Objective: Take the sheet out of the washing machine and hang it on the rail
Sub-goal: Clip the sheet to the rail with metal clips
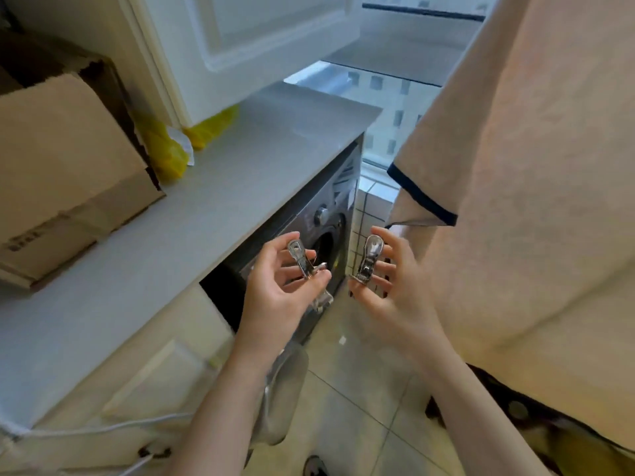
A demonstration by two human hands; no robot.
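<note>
Sheet [536,201] hangs at right. Left hand [275,297] grips left clip [300,257]; right hand [395,297] pinches right clip [369,257]. Advise: clamp sheet's upper edge, clips well apart.

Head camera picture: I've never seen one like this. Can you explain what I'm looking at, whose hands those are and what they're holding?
The camera sits on a person's head and looks down, so the two bare arms are their own. The left hand pinches a metal clip, and the right hand holds a second clip. The peach sheet hangs on the right. Beneath the counter is the washing machine. On the counter lie a cardboard box and a yellow bag.
</note>
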